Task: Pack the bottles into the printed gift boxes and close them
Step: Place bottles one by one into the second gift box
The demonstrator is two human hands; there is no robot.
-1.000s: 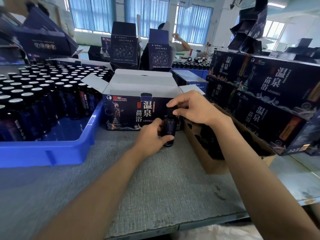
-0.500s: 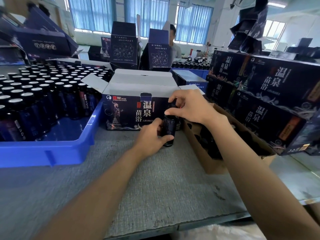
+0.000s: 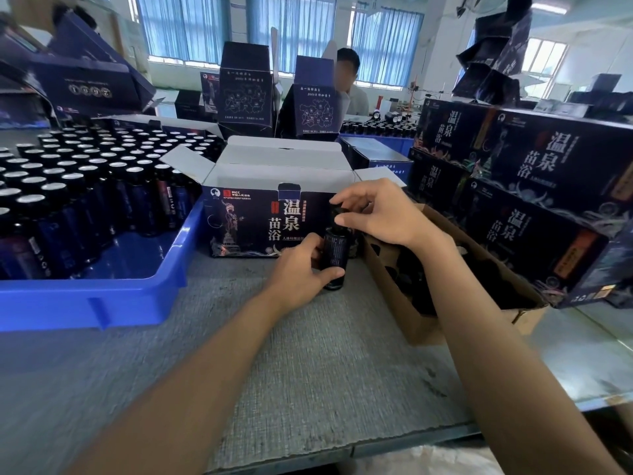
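The left hand (image 3: 296,272) is curling its fingers round the body of a small dark cylindrical bottle (image 3: 334,257) standing on the grey felt tabletop (image 3: 308,371), the right hand (image 3: 380,214) is pinching its black cap (image 3: 335,210), and the open dark printed cardboard gift box (image 3: 260,221) is sitting just beyond the fingertips

The right hand (image 3: 380,214) covered the cap of the bottle (image 3: 335,246); the left hand (image 3: 298,274) hid its lower left side. The gift box (image 3: 250,221) concealed its inside behind its front wall. Contents of the brown carton (image 3: 407,317) were too dark to tell. The blue tray (image 3: 102,303) ran off the left edge.
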